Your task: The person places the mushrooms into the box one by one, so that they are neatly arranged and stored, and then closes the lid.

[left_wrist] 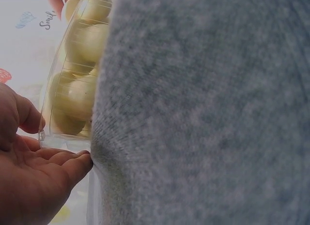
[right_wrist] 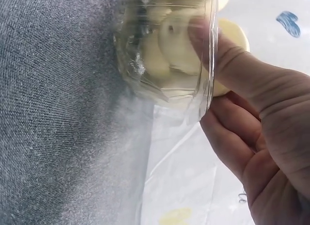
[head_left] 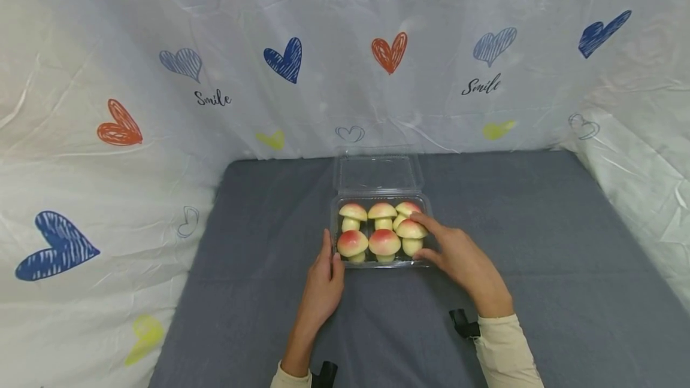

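A clear plastic clamshell box (head_left: 396, 263) lies on the grey cloth with its lid (head_left: 375, 172) folded back. It holds two rows of toy mushrooms (head_left: 353, 243), pale yellow with reddish cap tops. My left hand (head_left: 323, 286) grips the box's left side, thumb at the rim and fingers along the outer wall (left_wrist: 48, 108). At the right end, my right hand (head_left: 463, 256) pinches the front-right toy mushroom (head_left: 412, 246), thumb in front and index finger behind its cap. That cap leans against another toy mushroom (head_left: 408, 206) behind it. The right wrist view shows the thumb through the clear wall (right_wrist: 210, 65).
Grey cloth (head_left: 269, 244) covers the table beneath the box. A white curtain (head_left: 334, 11) with printed hearts and "Smile" lettering hangs behind and along the sides. Dark camera mounts (head_left: 465, 323) sit at both wrists.
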Tool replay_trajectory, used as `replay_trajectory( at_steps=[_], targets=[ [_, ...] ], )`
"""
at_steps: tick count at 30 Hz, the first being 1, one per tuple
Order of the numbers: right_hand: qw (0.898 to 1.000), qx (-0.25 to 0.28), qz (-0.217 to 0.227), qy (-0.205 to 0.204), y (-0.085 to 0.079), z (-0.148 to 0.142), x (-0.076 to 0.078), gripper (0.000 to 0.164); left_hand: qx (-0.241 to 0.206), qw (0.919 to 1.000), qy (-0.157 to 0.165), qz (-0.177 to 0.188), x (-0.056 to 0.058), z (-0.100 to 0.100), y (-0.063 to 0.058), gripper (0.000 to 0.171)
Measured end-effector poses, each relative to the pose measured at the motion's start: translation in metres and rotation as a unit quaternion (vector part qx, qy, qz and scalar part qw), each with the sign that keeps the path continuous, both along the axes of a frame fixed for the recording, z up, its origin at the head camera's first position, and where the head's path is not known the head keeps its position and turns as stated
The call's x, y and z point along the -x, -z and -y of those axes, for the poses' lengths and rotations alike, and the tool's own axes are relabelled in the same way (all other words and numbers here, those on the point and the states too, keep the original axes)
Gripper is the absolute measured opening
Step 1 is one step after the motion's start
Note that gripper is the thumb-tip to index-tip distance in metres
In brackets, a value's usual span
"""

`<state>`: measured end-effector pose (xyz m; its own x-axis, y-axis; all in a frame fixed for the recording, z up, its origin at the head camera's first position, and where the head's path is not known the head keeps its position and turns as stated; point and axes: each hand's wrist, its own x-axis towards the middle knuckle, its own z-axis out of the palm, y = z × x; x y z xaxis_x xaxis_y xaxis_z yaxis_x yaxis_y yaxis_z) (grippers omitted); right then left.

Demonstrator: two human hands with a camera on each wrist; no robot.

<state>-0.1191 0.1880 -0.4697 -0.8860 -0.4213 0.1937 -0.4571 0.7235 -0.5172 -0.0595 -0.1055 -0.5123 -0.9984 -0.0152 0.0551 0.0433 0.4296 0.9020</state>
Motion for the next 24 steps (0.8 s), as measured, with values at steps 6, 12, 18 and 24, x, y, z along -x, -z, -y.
replay_trajectory(
  at_steps=[6,12,18,24],
  targets=[
    [0.999,-0.017,-0.038,0.006,0.0008,0.0006,0.0016,0.063,0.001,1.0000,0.000,-0.005,0.0012,-0.0001,-0.0002,0.063],
    [0.998,-0.028,-0.059,0.005,0.0023,0.0009,0.0016,0.060,0.003,1.0000,0.005,-0.008,0.0025,-0.0005,-0.0004,0.063],
    [0.998,-0.025,-0.064,0.011,0.0028,-0.0009,-0.0015,0.060,0.012,0.9998,0.005,-0.012,0.0024,-0.0004,-0.0003,0.063],
    [0.998,-0.032,-0.055,0.012,0.0038,-0.0015,-0.0029,0.058,0.011,0.9999,0.002,-0.005,0.0005,-0.0005,-0.0012,0.063]
  ],
)
